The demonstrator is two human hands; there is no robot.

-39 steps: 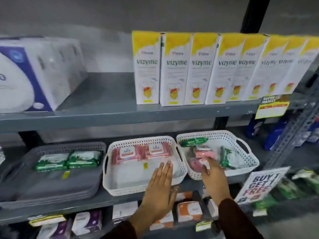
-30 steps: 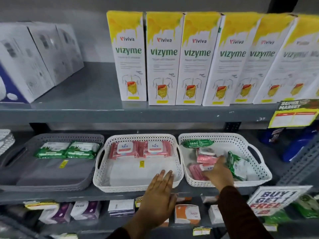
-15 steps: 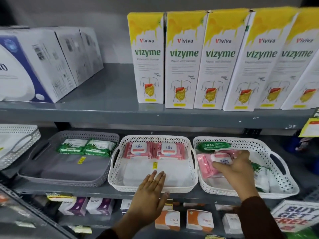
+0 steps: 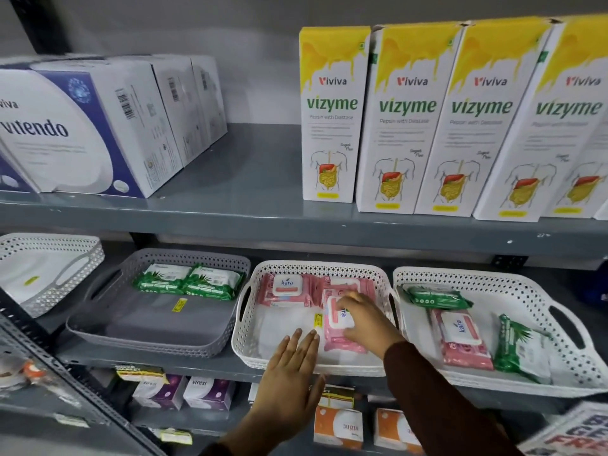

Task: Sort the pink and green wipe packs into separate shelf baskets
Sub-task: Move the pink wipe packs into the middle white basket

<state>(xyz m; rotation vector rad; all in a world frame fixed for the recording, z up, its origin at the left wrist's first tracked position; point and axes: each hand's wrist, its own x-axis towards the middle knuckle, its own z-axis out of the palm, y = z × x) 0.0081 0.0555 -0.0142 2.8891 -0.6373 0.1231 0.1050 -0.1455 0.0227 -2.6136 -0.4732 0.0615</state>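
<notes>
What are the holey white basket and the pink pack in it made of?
The white basket looks like moulded plastic: stiff, smooth, with rows of punched-looking holes. The pink pack under the right hand seems to be soft, slightly shiny plastic film, crinkled at its edges, with what may be a stiffer white lid flap on top.

Three perforated baskets sit side by side on the middle shelf. The grey basket [image 4: 154, 337] on the left holds two green wipe packs [image 4: 189, 282] lying flat side by side along its back wall. The middle white basket [image 4: 245, 343] holds pink wipe packs: one with a white "kara" flap [image 4: 285, 289] flat at the back left, another at the back right, and a third pink pack [image 4: 339, 327] lying lengthwise in front of that one, label up. The right white basket [image 4: 539, 304] is mixed: a green pack [image 4: 437, 298] at the back left, a pink pack [image 4: 462, 337] lengthwise in the centre, and a green pack [image 4: 519, 347] just beside it on the right.
</notes>
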